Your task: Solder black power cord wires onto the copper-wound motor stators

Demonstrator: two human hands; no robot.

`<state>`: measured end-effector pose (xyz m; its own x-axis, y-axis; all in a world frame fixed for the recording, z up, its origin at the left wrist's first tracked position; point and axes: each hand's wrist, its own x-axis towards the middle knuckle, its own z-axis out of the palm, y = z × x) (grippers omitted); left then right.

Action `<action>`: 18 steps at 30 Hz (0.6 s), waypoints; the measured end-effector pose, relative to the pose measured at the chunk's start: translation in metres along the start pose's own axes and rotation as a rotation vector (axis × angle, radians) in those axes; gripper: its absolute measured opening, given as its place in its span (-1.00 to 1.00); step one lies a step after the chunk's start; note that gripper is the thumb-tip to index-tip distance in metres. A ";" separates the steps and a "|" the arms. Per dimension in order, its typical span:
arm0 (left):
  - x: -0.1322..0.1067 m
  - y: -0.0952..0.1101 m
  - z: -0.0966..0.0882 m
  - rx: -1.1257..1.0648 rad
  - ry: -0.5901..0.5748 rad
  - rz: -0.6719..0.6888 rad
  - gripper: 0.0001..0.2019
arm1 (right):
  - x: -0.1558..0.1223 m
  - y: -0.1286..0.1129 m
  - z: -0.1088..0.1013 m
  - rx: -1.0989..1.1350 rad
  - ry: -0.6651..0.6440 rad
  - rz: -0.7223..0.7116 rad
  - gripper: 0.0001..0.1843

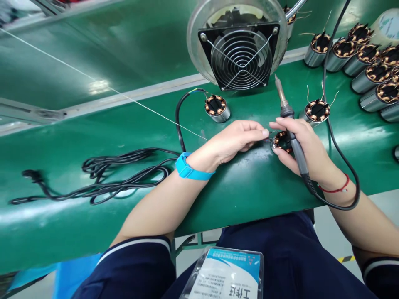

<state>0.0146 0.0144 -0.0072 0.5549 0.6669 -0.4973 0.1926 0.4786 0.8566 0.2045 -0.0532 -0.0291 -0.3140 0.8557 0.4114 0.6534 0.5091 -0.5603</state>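
Observation:
My left hand (240, 139), with a blue wrist strap (195, 169) on, is closed in a pinch on a thin wire at the side of a small motor stator (283, 140). That stator has copper windings and sits between my two hands, partly hidden by the right one. A grey soldering iron (297, 151) rests in my right hand (307, 145), its metal tip pointing up and away from the stator. The thumb and fingers of that same hand also reach around the stator's near and far sides.
A round-hooded fan (242, 60) stands behind my hands. One stator (217, 108) with a black cable attached is at left, another (317, 111) at right, several more (344, 50) at the back right. Coiled black cable (124, 174) lies left; the iron's cord (338, 141) loops at right.

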 end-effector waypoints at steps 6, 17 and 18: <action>0.002 -0.002 0.005 0.008 0.094 0.038 -0.92 | 0.000 0.003 0.006 -0.003 0.086 -0.070 -0.38; 0.003 0.000 -0.003 -0.081 -0.085 0.012 -0.85 | -0.001 0.004 0.010 -0.087 0.198 -0.064 -0.47; 0.003 0.000 -0.004 -0.083 -0.116 0.006 -0.88 | -0.002 0.003 0.010 -0.087 0.212 -0.062 -0.48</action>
<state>0.0131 0.0182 -0.0092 0.6470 0.6013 -0.4690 0.1239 0.5240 0.8427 0.2002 -0.0526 -0.0387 -0.2098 0.7799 0.5897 0.6971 0.5422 -0.4691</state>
